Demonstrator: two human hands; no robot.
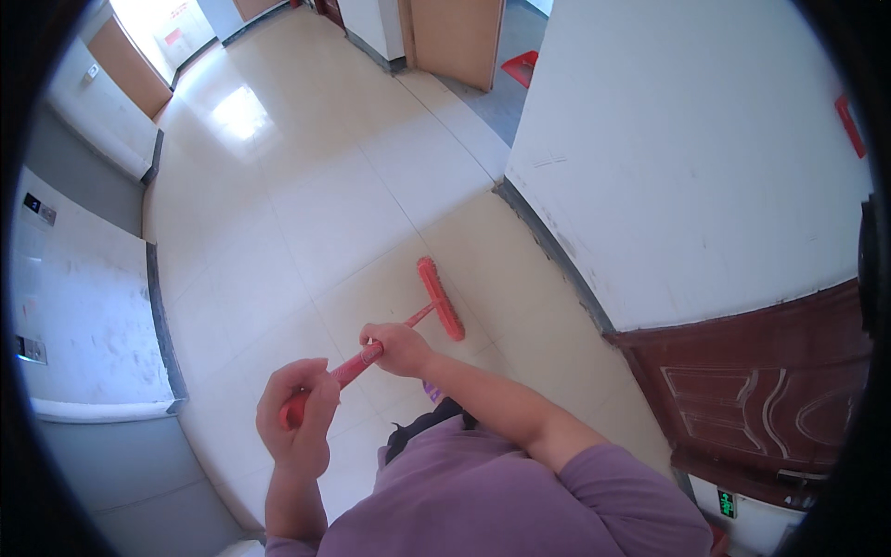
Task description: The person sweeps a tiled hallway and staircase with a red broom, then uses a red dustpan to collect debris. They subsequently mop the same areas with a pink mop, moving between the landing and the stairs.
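With both hands I hold the red handle (355, 363) of a floor mop or push broom. My left hand (296, 411) wraps around the top end of the handle, close to my body. Further down the shaft, my right hand (400, 348) is closed on it. The long red head (440, 298), with a fuzzy edge, is on the pale tiled floor (348, 230) ahead of my right hand. Part of the shaft is hidden behind my right hand.
A white wall (682, 160) with a dark skirting and a dark red panelled door (759, 390) stand on the right. Ahead, a wooden door (456, 42) is ajar, with a red object (522, 68) on the floor beyond. Grey lift doors (139, 473) line the left.
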